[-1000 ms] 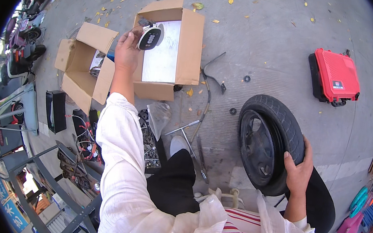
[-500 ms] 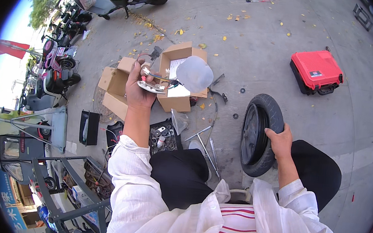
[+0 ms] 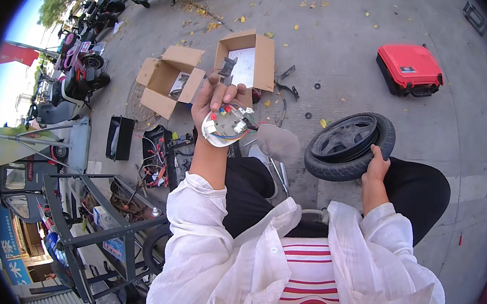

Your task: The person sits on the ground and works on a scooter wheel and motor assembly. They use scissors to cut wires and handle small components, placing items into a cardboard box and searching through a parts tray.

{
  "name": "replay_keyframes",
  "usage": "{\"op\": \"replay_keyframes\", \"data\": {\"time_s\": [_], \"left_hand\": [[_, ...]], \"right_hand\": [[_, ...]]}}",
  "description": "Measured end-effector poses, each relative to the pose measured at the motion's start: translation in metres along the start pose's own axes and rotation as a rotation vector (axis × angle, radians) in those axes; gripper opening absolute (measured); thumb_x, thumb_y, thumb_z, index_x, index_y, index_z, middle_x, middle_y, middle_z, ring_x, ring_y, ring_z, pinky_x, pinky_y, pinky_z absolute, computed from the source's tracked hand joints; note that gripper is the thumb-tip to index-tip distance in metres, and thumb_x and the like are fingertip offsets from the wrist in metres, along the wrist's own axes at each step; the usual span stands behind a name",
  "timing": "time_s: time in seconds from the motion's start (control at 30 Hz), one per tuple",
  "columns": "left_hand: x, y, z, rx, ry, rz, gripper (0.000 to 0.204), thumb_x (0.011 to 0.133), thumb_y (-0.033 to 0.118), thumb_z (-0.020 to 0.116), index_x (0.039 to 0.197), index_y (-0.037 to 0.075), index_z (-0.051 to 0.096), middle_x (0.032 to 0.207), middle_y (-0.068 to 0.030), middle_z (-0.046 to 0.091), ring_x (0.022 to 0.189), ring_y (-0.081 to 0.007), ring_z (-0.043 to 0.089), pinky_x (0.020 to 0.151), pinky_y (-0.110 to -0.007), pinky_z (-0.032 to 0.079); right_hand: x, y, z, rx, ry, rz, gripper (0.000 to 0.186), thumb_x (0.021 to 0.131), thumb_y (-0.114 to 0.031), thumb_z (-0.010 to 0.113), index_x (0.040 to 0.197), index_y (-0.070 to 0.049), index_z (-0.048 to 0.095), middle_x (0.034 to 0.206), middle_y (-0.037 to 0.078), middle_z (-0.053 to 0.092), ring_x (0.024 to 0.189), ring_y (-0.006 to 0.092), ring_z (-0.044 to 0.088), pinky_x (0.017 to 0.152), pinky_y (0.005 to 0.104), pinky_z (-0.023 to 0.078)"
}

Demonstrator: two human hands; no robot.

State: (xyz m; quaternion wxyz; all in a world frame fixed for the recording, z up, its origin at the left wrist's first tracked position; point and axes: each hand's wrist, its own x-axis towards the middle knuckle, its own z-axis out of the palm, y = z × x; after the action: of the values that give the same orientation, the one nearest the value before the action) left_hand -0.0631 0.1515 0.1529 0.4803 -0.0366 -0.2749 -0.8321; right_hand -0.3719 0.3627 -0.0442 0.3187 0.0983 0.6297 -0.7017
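Head view: nearest, a loose white shirt lies over a red-striped top. Out past its cuffs, the left hand has its fingers curled around a round instrument display, its wired back turned upward; a translucent disc hangs just beside it. The right hand, partly closed, grips the tyre edge of a small spoked wheel, which sits tilted near the right knee. Beyond the left forearm lie tangled red wires and an open black box. Farther out, two open cardboard boxes stand near each other, the left one and the right one. A red hard case lies well apart to the right. Scooters line the far left.
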Motion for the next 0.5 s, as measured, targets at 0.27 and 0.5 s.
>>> {"op": "replay_keyframes", "data": {"time_s": [0.27, 0.5], "left_hand": [[0.011, -0.019, 0.015, 0.08, 0.036, -0.036, 0.015, 0.09, 0.024, 0.055, 0.093, 0.012, 0.063, 0.09, -0.0033, 0.061, 0.096, -0.0207, 0.056, 0.105, -0.048, 0.033], [0.028, -0.035, 0.013, -0.027, -0.104, -0.085, 0.017, 0.092, 0.023, 0.052, 0.091, 0.009, 0.062, 0.088, -0.0036, 0.055, 0.081, -0.0173, 0.052, 0.102, -0.043, 0.037]], "right_hand": [[-0.038, 0.009, -0.005, 0.158, -0.075, 0.373, 0.073, 0.081, -0.039, 0.07, 0.133, 0.002, 0.039, 0.128, 0.023, 0.05, 0.11, 0.0374, 0.056, 0.095, 0.0585, 0.041], [-0.099, 0.091, -0.042, -0.078, -0.143, 0.951, 0.07, 0.087, -0.048, 0.058, 0.138, -0.007, 0.033, 0.139, 0.023, 0.039, 0.119, 0.0474, 0.046, 0.098, 0.0558, 0.041]]}}
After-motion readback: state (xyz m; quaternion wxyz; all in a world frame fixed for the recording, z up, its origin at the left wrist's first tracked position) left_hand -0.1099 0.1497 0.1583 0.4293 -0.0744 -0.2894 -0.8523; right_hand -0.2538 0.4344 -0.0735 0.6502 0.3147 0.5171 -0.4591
